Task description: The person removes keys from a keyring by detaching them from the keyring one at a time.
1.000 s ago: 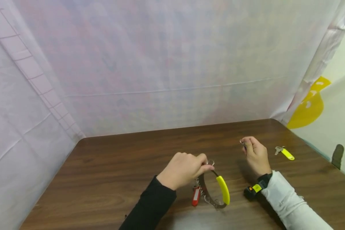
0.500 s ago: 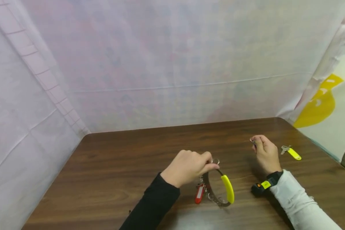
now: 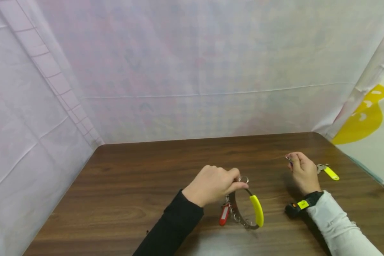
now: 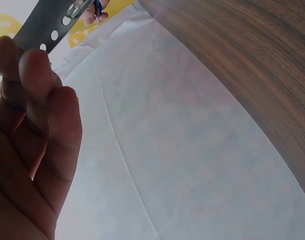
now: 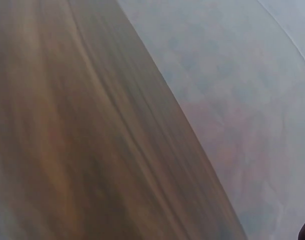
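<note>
Hoop [image 3: 257, 211] hangs below the left hand [image 3: 213, 185] pinching it; right hand [image 3: 303, 173] pinches a small ring [image 3: 287, 157].

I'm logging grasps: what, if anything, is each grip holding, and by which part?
The left grip pinches the yellow-handled metal hoop at its top. The right grip pinches a small blue, ringed item; exactly where is hidden.

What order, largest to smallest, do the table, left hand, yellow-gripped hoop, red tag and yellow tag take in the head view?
1. Table
2. Left hand
3. Hoop
4. Red tag and yellow tag: too alike to rank; the red looks nearer the camera.
</note>
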Motion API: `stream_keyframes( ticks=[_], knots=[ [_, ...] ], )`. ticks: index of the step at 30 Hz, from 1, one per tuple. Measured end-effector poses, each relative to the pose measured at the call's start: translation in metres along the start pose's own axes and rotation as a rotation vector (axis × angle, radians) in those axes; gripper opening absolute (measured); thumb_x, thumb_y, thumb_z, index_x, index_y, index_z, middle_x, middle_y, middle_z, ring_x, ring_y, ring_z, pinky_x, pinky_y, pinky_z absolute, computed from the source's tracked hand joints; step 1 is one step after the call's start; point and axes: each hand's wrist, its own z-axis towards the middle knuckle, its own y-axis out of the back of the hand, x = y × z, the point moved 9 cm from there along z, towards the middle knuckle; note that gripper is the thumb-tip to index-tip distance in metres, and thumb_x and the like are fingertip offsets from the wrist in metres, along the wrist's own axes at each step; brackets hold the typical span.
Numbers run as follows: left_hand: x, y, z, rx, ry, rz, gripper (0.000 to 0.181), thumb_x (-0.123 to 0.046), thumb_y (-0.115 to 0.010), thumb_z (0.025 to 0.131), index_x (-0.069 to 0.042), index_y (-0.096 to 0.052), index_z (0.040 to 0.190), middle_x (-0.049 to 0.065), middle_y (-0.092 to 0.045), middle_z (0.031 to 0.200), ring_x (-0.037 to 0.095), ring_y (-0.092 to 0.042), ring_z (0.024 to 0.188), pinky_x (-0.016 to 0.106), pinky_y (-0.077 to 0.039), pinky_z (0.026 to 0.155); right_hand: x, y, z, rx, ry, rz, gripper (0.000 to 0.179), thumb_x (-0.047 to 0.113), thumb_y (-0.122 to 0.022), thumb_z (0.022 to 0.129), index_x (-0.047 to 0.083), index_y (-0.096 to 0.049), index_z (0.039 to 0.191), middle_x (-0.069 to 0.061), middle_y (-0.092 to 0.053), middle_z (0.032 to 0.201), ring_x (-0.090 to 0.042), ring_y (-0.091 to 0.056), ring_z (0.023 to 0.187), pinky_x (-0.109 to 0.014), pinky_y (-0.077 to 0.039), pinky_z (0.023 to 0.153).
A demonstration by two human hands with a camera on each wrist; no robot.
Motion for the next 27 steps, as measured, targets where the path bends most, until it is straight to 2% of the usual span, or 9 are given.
stream_keyframes(
  ticks=[4, 7, 12, 18, 23, 27],
  knots=[
    [-0.005, -0.001, 0.0, 0.001, -0.014, -0.009, 0.031, -0.049, -0.05, 0.093, -0.02, -0.058, 0.083, -0.013, -0.038, 0.051, -0.002, -0.024, 0.04, 0.014, -0.013, 0.042, -0.012, 0.013, -0.004, -0.012, -0.028, -0.01, 0.032, 0.023, -0.044, 0.102, -0.001, -0.063, 0.092, 0.019, -0.048, 0.062, 0.006, -0.044, 0.054, -0.012, -0.036, 0.05],
    [-0.003, 0.005, -0.001, -0.016, -0.025, 0.003, 0.03, -0.048, -0.052, 0.092, -0.02, -0.059, 0.085, -0.013, -0.042, 0.051, -0.002, -0.026, 0.04, 0.014, -0.014, 0.042, -0.014, 0.018, 0.001, -0.033, -0.048, -0.006, 0.032, 0.021, -0.044, 0.102, -0.003, -0.063, 0.092, 0.022, -0.048, 0.062, 0.008, -0.044, 0.054, -0.01, -0.036, 0.051],
    [0.011, 0.021, -0.011, -0.044, 0.012, 0.032, 0.029, -0.047, -0.056, 0.091, -0.019, -0.059, 0.084, -0.013, -0.053, 0.054, -0.002, -0.031, 0.039, 0.014, -0.017, 0.041, -0.005, 0.004, 0.02, -0.011, -0.042, 0.029, 0.036, 0.026, -0.043, 0.102, -0.004, -0.061, 0.093, 0.023, -0.049, 0.063, 0.008, -0.045, 0.055, -0.01, -0.036, 0.051],
    [0.016, 0.029, -0.023, -0.035, 0.034, 0.021, 0.03, -0.046, -0.055, 0.092, -0.017, -0.058, 0.084, -0.013, -0.06, 0.06, -0.003, -0.034, 0.039, 0.013, -0.017, 0.042, 0.001, -0.003, 0.024, 0.006, -0.026, 0.041, 0.035, 0.026, -0.044, 0.102, -0.003, -0.061, 0.091, 0.022, -0.048, 0.06, 0.007, -0.044, 0.054, -0.011, -0.036, 0.05],
    [0.014, 0.032, -0.028, -0.027, 0.036, 0.01, 0.03, -0.045, -0.055, 0.092, -0.017, -0.058, 0.083, -0.013, -0.062, 0.061, -0.003, -0.034, 0.039, 0.013, -0.018, 0.041, 0.001, 0.002, 0.021, 0.0, -0.032, 0.013, 0.037, 0.028, -0.044, 0.101, -0.002, -0.062, 0.092, 0.027, -0.047, 0.059, 0.01, -0.044, 0.053, -0.01, -0.035, 0.05],
    [0.013, 0.033, -0.028, -0.015, 0.039, 0.008, 0.03, -0.045, -0.055, 0.092, -0.017, -0.058, 0.083, -0.013, -0.062, 0.061, -0.003, -0.034, 0.039, 0.013, -0.018, 0.041, -0.006, 0.014, 0.022, -0.03, -0.053, -0.029, 0.039, 0.03, -0.043, 0.101, -0.002, -0.064, 0.092, 0.029, -0.045, 0.057, 0.011, -0.042, 0.052, -0.01, -0.034, 0.05]
  ],
)
